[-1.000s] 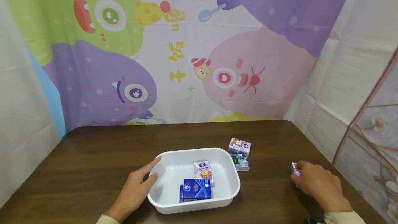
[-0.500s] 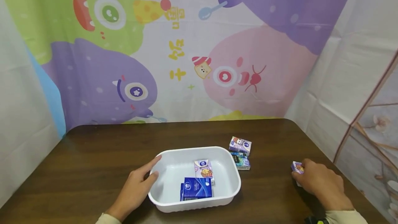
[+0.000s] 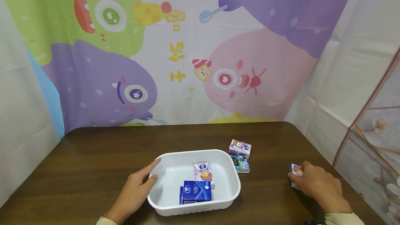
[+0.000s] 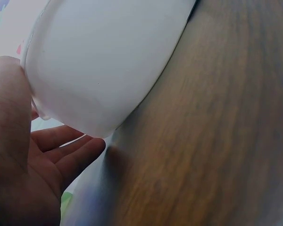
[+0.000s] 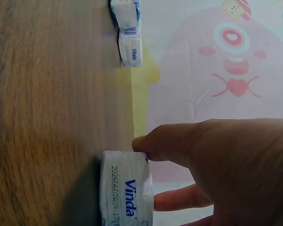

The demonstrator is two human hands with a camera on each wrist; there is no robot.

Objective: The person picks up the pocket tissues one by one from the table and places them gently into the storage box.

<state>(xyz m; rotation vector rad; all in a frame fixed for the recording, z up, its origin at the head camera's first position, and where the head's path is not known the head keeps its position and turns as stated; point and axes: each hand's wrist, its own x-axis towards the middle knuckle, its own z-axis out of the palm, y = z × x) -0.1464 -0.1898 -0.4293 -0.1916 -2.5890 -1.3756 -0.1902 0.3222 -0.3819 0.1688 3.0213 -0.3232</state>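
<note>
My left hand (image 3: pixel 135 187) lies at the left end of a white plastic tub (image 3: pixel 223 208), its extended fingers touching the rim and outer wall. Inside are a dark-blue tissue pack (image 3: pixel 197 191), with another blue edge beneath it, and a lilac tissue pack (image 3: pixel 202 171) with a cartoon print. At the right side of the table, my right hand (image 3: pixel 320 183) pinches a pocket tissue pack (image 5: pixel 127 190) marked Vinda between thumb and fingers. In the right wrist view a shadow shows beside this pack; whether it touches the table is unclear.
Just right of the tub lie a lilac tissue pack (image 3: pixel 240 148) and a blue-green tissue pack (image 3: pixel 240 164), close together. The dark wooden table (image 3: pixel 103 155) ends at a cartoon-printed cloth (image 3: pixel 181 103). A pale curtain (image 3: pixel 328 107) hangs along the right edge.
The right hand and its tissue pack have shifted slightly left, and more of the pack's pale side shows. The left hand and the tub stay together in place.
</note>
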